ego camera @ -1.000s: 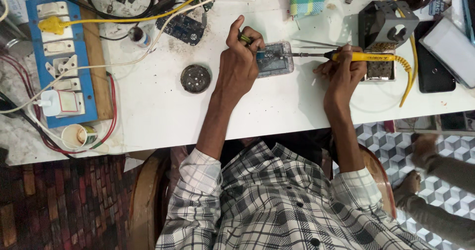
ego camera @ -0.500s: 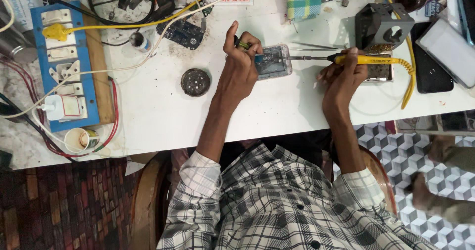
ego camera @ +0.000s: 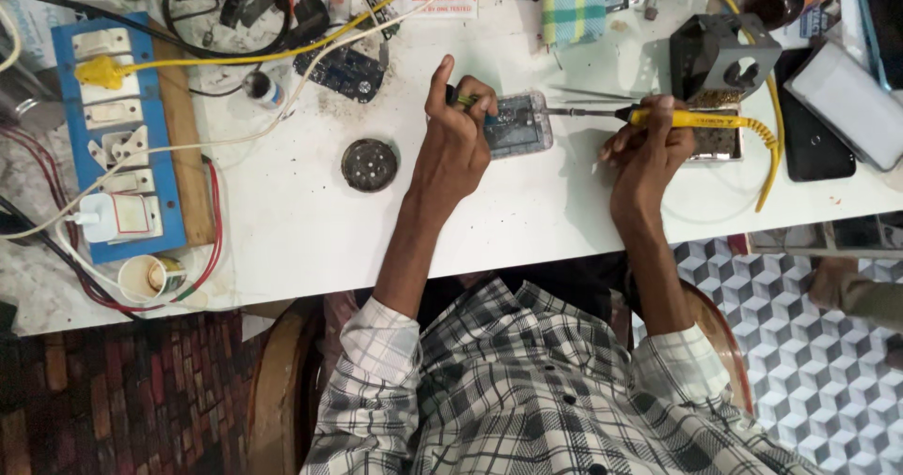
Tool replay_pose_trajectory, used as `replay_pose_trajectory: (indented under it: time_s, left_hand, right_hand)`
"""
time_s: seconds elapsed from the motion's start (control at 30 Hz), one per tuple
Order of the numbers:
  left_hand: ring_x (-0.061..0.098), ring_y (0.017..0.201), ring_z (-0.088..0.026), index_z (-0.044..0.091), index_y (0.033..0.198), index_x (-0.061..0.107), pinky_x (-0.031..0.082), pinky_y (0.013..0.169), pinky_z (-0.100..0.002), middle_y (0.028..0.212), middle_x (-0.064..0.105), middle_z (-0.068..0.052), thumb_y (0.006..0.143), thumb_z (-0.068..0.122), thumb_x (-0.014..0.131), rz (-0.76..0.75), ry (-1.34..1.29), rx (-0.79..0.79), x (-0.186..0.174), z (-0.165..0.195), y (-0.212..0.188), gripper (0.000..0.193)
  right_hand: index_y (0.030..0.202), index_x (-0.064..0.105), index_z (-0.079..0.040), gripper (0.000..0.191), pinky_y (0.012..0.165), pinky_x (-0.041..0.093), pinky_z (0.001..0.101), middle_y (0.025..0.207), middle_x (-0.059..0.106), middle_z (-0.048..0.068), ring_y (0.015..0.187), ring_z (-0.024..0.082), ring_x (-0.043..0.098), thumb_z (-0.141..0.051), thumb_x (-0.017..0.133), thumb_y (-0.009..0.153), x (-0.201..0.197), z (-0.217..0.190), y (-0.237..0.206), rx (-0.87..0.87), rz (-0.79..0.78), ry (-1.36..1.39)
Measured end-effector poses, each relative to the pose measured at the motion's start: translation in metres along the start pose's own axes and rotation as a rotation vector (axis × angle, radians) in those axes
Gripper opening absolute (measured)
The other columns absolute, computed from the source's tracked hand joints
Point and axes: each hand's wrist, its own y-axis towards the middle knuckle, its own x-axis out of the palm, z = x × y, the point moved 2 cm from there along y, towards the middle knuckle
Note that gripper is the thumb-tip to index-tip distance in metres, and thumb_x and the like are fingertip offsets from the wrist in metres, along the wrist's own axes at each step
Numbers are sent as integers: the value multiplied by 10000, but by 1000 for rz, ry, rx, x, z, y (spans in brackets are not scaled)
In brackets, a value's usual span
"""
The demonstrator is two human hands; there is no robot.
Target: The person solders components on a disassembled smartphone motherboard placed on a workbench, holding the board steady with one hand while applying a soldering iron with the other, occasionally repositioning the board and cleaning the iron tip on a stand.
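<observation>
Gripping the iron (ego camera: 691, 118) in your right hand (ego camera: 649, 150), its tip points left at the phone (ego camera: 517, 125) your left hand (ego camera: 451, 141) pins.

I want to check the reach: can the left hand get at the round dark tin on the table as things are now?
Probably yes. The round dark tin lies just beside the left hand, with only bare white table between them. But that hand already grips a small tool at the opened phone.
</observation>
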Motion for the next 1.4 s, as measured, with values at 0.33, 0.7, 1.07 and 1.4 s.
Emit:
replay_pose_trajectory:
  time_s: [0.33, 0.7, 1.07, 1.4]
  left_hand:
    - [595, 887, -211, 23, 1482, -44, 453, 1105, -367, 1003, 558, -88, 1105, -103, 378, 2, -11, 25, -3, 6, 5, 579]
    - [637, 880, -278, -129, 1060, 428, 417, 1157, -376, 958, 567, -109, 1001, -113, 415, -9, 159, -113, -11, 15, 15, 62]
    - [633, 736, -281, -73, 915, 562, 465, 1105, -372, 864, 614, -121, 1046, -24, 502, 126, 316, -115, -9, 8, 9, 153]
    - [545, 852, -193, 67, 1453, 76, 508, 855, -282, 974, 542, -109, 1175, 19, 396, 236, -107, 54, -9, -3, 3, 427]
  right_hand:
    - [1080, 546, -41, 441, 489, 439, 314, 624, 423, 36, 516, 147, 462, -479, 587, 1107, -7, 4, 0, -19, 27, 58]
    - [1089, 545, -44, 442, 520, 466, 333, 647, 421, 30, 539, 149, 458, -483, 595, 1112, -10, 5, 0, -17, 13, 37]
    - [1133, 536, -44, 414, 550, 479, 317, 669, 424, 31, 571, 139, 471, -454, 589, 1124, -9, 9, 2, -4, 24, 110]
    - [1078, 517, -39, 359, 595, 539, 343, 776, 520, 50, 598, 156, 529, -387, 573, 1147, 0, 6, 1, 6, -111, 42]
